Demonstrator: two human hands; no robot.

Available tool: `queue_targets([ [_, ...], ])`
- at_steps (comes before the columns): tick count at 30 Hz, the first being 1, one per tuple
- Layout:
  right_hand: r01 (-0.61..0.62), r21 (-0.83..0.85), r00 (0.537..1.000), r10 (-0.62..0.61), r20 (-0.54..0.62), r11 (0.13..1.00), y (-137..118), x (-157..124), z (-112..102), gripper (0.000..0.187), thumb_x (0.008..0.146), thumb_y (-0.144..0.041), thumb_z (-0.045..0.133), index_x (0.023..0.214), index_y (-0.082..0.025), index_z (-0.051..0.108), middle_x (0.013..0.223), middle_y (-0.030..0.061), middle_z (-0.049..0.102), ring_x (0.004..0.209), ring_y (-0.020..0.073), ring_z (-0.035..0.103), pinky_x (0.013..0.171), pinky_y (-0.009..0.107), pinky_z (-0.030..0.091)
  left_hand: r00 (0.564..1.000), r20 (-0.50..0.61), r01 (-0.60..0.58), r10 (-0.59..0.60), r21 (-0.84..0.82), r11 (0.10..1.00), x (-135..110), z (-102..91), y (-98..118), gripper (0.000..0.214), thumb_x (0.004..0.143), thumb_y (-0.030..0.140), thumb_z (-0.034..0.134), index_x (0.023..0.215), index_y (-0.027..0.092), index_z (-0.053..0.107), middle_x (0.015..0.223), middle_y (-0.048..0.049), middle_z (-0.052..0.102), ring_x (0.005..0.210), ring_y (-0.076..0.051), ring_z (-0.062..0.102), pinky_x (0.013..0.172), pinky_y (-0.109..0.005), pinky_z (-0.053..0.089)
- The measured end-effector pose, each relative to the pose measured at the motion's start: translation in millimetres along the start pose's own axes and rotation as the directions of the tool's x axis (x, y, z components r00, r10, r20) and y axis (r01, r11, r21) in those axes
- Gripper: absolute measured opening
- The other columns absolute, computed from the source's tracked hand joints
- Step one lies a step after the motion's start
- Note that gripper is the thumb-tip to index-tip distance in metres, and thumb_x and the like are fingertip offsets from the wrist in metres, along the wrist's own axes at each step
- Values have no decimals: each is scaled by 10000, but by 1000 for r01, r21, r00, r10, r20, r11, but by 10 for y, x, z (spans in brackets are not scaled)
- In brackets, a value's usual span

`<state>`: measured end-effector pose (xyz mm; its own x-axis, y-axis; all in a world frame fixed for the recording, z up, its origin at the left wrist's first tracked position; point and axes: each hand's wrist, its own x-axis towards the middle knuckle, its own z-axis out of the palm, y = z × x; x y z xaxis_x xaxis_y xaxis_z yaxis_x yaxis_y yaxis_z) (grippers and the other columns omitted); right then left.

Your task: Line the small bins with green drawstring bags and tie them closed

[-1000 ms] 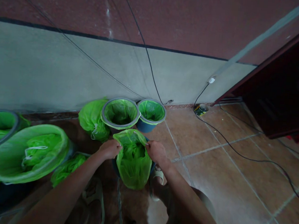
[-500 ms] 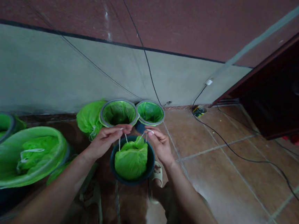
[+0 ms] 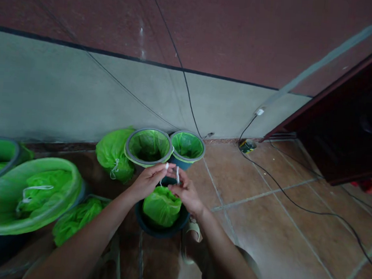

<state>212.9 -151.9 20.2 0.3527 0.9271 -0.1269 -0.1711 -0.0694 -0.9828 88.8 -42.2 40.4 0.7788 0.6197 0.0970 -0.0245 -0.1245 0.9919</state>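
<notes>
A bright green drawstring bag (image 3: 162, 207), its top gathered, sits inside a dark bucket (image 3: 161, 233) between my feet. White drawstrings rise from the bag's top to my hands. My left hand (image 3: 150, 179) pinches one white drawstring (image 3: 166, 167) between thumb and fingers. Close to it on the right, my right hand (image 3: 186, 194) has the other white string (image 3: 178, 175) looped at its fingers. Both hands hover just above the bag, with their fingertips near each other.
Two lined bins (image 3: 149, 147) and a tied green bag (image 3: 115, 153) stand along the wall. A large lined bin (image 3: 74, 190) with a green bag in it is at left. A black cable (image 3: 292, 195) crosses the tiles; a can (image 3: 247, 145) lies near the wall.
My hands have come together above the bag, bringing the two drawstring ends close. Before, they were apart, pulling the strings outward. The view has shifted slightly.
</notes>
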Motion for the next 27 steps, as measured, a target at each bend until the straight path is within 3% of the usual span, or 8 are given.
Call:
queue_targets([
  [4, 2, -10, 998, -2, 64, 1000, 111, -26, 165, 603, 672, -201, 680, 1245, -221, 496, 898, -13, 643, 549, 69, 496, 472, 193, 381, 994, 86, -78, 74, 42, 996, 4, 103, -3, 349, 895, 389, 510, 1085, 194, 728, 1212, -91, 664, 1008, -201, 644, 855, -302, 510],
  [7, -52, -20, 996, 53, 66, 998, 166, -21, 219, 410, 752, -298, 628, 1132, -184, 526, 669, -48, 591, 461, 78, 478, 428, 197, 353, 997, 77, 2, -5, 46, 999, 26, 139, -41, 337, 864, 395, 543, 1037, 179, 736, 1128, -89, 694, 784, -156, 663, 692, -272, 523],
  [11, -73, 8, 997, 72, 24, 997, 115, -2, 146, 307, 789, -384, 600, 1018, -182, 571, 641, -30, 624, 434, 76, 478, 417, 194, 334, 980, -120, 158, -156, 4, 988, 83, 100, -176, 327, 797, 432, 610, 910, 153, 736, 844, -51, 730, 734, -171, 653, 700, -279, 504],
  [13, -56, 51, 998, 56, -8, 997, 59, 7, 98, 332, 779, -390, 624, 1039, -187, 586, 648, -26, 642, 437, 71, 472, 428, 194, 339, 943, -258, 215, -209, -9, 977, 92, 92, -271, 337, 795, 467, 597, 823, 156, 722, 802, -51, 724, 804, -196, 657, 768, -296, 493],
  [15, -35, 113, 998, 39, -39, 993, 10, 18, 67, 364, 765, -389, 652, 1062, -187, 598, 665, -22, 656, 446, 66, 469, 440, 195, 346, 920, -297, 259, -254, -24, 966, 69, 123, -358, 350, 811, 486, 563, 822, 166, 705, 810, -53, 719, 819, -200, 650, 788, -307, 482],
  [18, -6, 221, 996, 26, -87, 975, -38, 37, 38, 385, 747, -374, 688, 1074, -184, 612, 634, -38, 639, 449, 59, 456, 446, 192, 342, 969, -48, 241, -243, -54, 969, -7, 232, -428, 342, 836, 477, 528, 836, 175, 686, 831, -45, 706, 836, -184, 630, 827, -303, 462],
  [21, 13, 310, 992, 26, -122, 951, -79, 55, -13, 420, 742, -366, 702, 1114, -201, 599, 670, -39, 662, 426, 52, 412, 432, 200, 336, 972, 139, 199, -188, -74, 977, -80, 336, -424, 345, 851, 455, 508, 764, 161, 666, 819, -41, 686, 831, -170, 602, 830, -288, 444],
  [27, 20, 247, 962, 49, -269, 969, -122, 104, -158, 478, 689, -420, 719, 1089, -196, 582, 766, -10, 698, 405, 39, 356, 384, 199, 229, 954, 14, 301, -301, -13, 953, -80, 369, -446, 279, 781, 393, 567, 679, 151, 661, 551, 14, 558, 566, -119, 492, 599, -246, 381],
])
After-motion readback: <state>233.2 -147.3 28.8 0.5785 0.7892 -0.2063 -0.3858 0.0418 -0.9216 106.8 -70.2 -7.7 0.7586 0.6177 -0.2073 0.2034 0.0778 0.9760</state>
